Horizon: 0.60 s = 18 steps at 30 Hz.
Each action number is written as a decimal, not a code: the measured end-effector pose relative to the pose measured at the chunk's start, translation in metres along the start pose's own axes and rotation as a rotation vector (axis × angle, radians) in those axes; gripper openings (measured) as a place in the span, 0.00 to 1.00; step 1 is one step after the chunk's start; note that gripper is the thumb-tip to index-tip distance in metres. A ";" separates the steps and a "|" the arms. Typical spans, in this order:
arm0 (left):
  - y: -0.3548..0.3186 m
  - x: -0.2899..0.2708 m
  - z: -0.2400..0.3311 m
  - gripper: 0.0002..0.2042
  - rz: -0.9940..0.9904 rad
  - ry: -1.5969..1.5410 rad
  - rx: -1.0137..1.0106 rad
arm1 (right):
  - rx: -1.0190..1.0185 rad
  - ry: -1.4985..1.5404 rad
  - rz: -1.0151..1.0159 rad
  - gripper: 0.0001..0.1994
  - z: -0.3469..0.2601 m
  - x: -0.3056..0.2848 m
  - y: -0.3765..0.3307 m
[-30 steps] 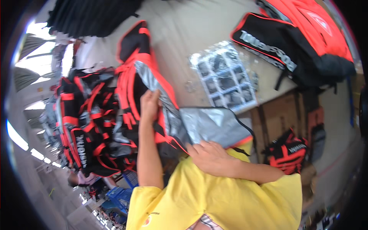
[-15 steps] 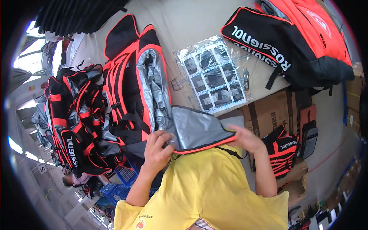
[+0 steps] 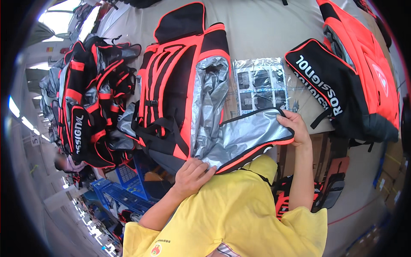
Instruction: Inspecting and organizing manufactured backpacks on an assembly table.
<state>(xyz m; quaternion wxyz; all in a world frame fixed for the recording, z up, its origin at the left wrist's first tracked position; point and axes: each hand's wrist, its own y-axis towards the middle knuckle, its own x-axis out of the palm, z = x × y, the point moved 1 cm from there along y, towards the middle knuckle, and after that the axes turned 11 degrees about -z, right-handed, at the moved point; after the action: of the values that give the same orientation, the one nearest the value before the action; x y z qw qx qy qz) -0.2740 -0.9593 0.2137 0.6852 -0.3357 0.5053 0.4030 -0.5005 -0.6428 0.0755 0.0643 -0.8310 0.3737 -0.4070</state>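
A large black and neon-red backpack (image 3: 177, 81) lies open along its side on the table, its silver lining (image 3: 209, 92) showing. A silver-lined flap (image 3: 252, 132) with a red and black border spreads from its near end toward the right. My right hand (image 3: 295, 127) pinches the outer corner of that flap between thumb and fingers. At the flap's other end, my left hand (image 3: 195, 176) has its fingers closed on the bag's near edge, close to my yellow shirt. What lies under the left fingers is partly hidden.
Left of the bag is a heap of similar bags (image 3: 92, 98). Behind the flap lies a clear plastic-wrapped printed sheet (image 3: 262, 88), with small snips (image 3: 295, 106) beside it. Another red and black bag (image 3: 364, 81) rests at the right. Blue crates (image 3: 124, 184) stand below the table's left side.
My right hand has lifted the flap's outer corner up and away from me, so its printed outer side shows below. The view has shifted, placing the bags lower and farther right.
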 end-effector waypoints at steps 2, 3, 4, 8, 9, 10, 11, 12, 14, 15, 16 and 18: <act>-0.001 0.006 0.001 0.17 0.012 0.003 -0.025 | 0.028 -0.059 -0.042 0.16 0.003 -0.005 -0.001; -0.002 0.009 0.000 0.17 0.013 0.015 -0.031 | 0.049 -0.073 -0.044 0.16 0.005 -0.006 -0.002; -0.003 0.012 -0.001 0.18 0.007 0.022 -0.056 | 0.066 -0.064 -0.035 0.16 0.008 -0.007 -0.004; -0.004 0.011 -0.002 0.18 -0.033 0.038 -0.121 | 0.111 -0.179 -0.029 0.15 0.026 -0.028 -0.015; -0.003 0.009 -0.001 0.18 -0.047 0.022 -0.118 | 0.119 -0.162 -0.026 0.15 0.034 -0.035 -0.017; -0.001 0.009 -0.003 0.18 -0.041 0.032 -0.114 | 0.120 -0.119 -0.011 0.15 0.041 -0.039 -0.017; 0.000 0.011 -0.006 0.18 -0.033 0.012 -0.115 | 0.137 -0.085 0.012 0.15 0.041 -0.038 -0.017; 0.001 0.014 -0.008 0.18 -0.021 0.024 -0.105 | 0.159 -0.071 0.022 0.16 0.041 -0.036 -0.019; 0.005 0.018 -0.010 0.18 0.017 0.045 -0.094 | 0.174 -0.063 0.035 0.17 0.036 -0.035 -0.025; 0.006 0.019 -0.010 0.18 0.028 0.039 -0.087 | 0.244 -0.078 0.063 0.19 0.031 -0.035 -0.034; 0.005 0.020 -0.007 0.18 0.016 0.028 -0.092 | 0.313 -0.089 0.098 0.22 0.026 -0.036 -0.045; 0.008 0.018 -0.009 0.17 0.016 0.009 -0.078 | 0.361 -0.143 0.008 0.24 0.014 -0.040 -0.060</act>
<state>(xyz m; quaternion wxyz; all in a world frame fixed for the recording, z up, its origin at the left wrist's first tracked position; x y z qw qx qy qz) -0.2820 -0.9596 0.1932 0.6659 -0.3599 0.4952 0.4264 -0.4717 -0.5758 0.0660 0.2405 -0.8314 0.2922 -0.4070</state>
